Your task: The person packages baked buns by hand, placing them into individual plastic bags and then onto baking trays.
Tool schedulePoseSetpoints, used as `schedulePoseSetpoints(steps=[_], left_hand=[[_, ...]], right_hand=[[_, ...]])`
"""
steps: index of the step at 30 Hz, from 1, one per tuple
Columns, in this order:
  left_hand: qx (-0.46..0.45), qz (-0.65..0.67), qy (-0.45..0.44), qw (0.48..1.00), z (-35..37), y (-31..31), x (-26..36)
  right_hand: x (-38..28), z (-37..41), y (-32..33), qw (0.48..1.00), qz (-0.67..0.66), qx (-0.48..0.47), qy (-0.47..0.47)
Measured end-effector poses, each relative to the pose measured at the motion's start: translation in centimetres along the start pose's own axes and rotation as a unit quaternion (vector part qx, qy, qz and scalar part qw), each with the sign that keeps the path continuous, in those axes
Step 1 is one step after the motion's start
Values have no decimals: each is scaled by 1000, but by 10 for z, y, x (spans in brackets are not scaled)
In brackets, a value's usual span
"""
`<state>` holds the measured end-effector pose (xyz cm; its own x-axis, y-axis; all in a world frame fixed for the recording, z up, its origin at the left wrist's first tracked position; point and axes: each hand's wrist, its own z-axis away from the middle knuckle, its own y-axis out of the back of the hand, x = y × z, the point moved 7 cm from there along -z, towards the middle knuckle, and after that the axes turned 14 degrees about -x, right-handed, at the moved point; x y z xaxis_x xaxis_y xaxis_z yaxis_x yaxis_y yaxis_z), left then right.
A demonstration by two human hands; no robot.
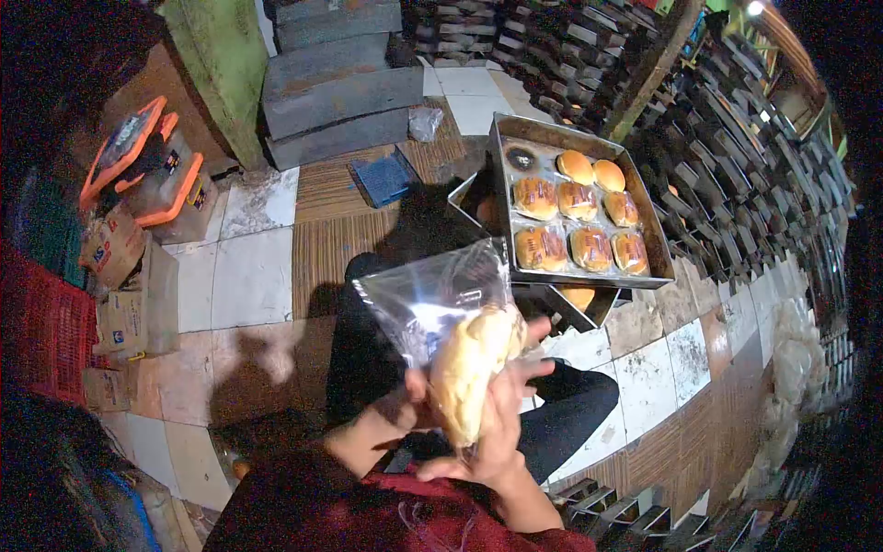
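Observation:
A pale bread bun (478,359) sits at the lower end of a clear plastic bag (432,285), whose wide end stands up to the left. My right hand (501,419) cradles the bagged bun from below and the right, fingers slightly spread. On the other side my left hand (400,409) presses its thumb to the bag's edge; its remaining fingers are mostly hidden behind the bag. Beyond the hands, a metal tray (658,271) carries browned buns, several of them in clear wrappers (578,201). A dark round spot (521,159) marks its far left corner.
Another tray (589,308) with a bun lies under the first. Stacked dark metal trays (717,175) line the right and back. To the left are a red crate (51,322), cardboard boxes (115,317) and an orange-edged container (170,193). A blue flat object (384,177) lies on the floor.

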<state>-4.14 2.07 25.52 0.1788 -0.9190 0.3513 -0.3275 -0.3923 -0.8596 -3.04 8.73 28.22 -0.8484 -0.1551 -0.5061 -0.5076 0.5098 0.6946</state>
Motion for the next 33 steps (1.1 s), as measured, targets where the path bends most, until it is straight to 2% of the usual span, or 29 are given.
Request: schedulePoseSetpoints(steps=[1,3,4,5,7,8,9,10,11,13,14,15,17,18,19,21,22,23,25,26,27,29,31,32,33], left_hand=[[-36,-65,-43,996,6,0,5],[98,-142,-153,973,16,16,37],[50,-166,-193,966,17,18,52],[52,-189,-239,951,19,18,65],[77,-119,-213,967,26,27,59],[86,-55,-228,968,27,32,62],[93,8,-244,965,26,37,66],[114,139,-222,958,29,44,61],[115,142,-223,958,29,47,59],[129,75,-251,957,29,54,61],[104,-1,-211,972,30,47,59],[104,0,-213,971,32,50,57],[160,13,-250,955,39,68,52],[234,17,-289,928,45,75,53],[236,18,-290,927,51,79,55],[172,-93,-248,949,52,74,72],[220,-167,-350,895,57,72,91],[201,-262,-330,884,52,56,102],[97,-253,-223,936,38,43,84],[166,-262,-229,923,39,54,73],[137,-258,-254,922,36,45,69],[163,-250,-220,929,42,67,64],[156,-187,-211,947,42,58,86],[216,-155,-211,941,49,77,87],[217,-155,-212,940,48,72,80]], right_hand=[[-1,-3,4,1000,-2,-3,2],[-4,-7,1,998,18,-53,8],[-2,-12,-8,994,43,-102,-14],[0,-13,-16,991,54,-124,-20],[-3,-12,-16,990,31,-131,-35],[0,-10,-16,990,29,-134,-36],[1,-7,-17,984,86,-157,2],[2,-5,-21,973,144,-178,43],[13,-8,-23,969,160,-187,3],[24,-19,-21,952,251,-172,-20],[26,-23,-21,965,200,-164,-38],[28,-27,-22,965,201,-166,-37],[34,-33,-26,962,193,-193,-33],[37,-37,-27,965,159,-201,-48],[36,-36,-28,965,157,-204,-48],[33,-32,-35,965,99,-239,-39],[32,-28,-36,965,58,-249,-50],[30,-32,-35,965,58,-250,-47],[27,-36,-30,968,85,-227,-70],[31,-40,-33,958,118,-246,-86],[33,-45,-30,965,122,-212,-92],[32,-48,-32,962,134,-215,-107],[24,-41,-44,957,99,-263,-77],[22,-38,-46,962,109,-241,-70],[26,-38,-49,962,108,-242,-70]])
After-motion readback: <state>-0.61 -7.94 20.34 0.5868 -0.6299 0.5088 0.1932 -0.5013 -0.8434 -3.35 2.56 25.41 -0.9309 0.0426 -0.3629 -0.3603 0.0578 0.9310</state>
